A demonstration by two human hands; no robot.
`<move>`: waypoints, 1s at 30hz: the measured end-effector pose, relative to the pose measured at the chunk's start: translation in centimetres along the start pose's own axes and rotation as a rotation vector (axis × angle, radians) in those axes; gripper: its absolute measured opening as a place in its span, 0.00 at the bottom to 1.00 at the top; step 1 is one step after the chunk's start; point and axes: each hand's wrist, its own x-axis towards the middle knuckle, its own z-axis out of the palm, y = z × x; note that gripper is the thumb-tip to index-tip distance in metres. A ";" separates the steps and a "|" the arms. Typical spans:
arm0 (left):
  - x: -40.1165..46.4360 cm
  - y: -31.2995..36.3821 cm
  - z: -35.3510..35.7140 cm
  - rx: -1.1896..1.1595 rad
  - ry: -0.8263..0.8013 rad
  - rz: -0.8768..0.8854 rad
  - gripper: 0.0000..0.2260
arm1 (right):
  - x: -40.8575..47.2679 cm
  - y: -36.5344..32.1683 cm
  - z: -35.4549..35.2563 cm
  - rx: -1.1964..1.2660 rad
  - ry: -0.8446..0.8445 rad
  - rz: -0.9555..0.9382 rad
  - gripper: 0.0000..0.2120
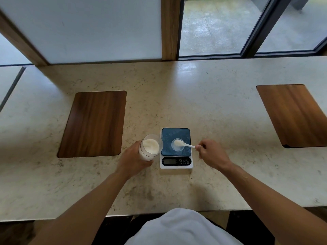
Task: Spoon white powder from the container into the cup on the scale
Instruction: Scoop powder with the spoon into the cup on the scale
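A clear container (pixel 150 147) holding white powder is tilted toward the scale, with my left hand (pixel 131 159) wrapped around its lower part. Just to its right, a small kitchen scale (pixel 176 157) with a blue weighing plate and a dark display sits on the counter. A small clear cup (pixel 177 147) stands on the plate. My right hand (pixel 211 153) pinches the handle of a white spoon (pixel 183 143); the spoon's bowl, heaped with white powder, is over the cup's mouth.
The pale marble counter (pixel 203 106) has a brown wooden inset panel (pixel 93 123) to the left of the container and another (pixel 295 114) at far right. Windows and a wooden post run along the back edge. The counter's front edge is near my body.
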 end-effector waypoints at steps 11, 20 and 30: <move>0.0 0.0 0.1 -0.012 -0.017 -0.005 0.31 | -0.3 -0.4 0.1 -0.072 0.072 -0.077 0.11; -0.2 0.2 0.1 0.013 0.000 0.001 0.31 | -1.0 -1.0 -0.6 -0.139 0.091 -0.178 0.09; -0.2 0.2 0.1 0.013 -0.019 0.008 0.32 | -1.8 -0.7 -1.0 -0.157 0.180 -0.276 0.10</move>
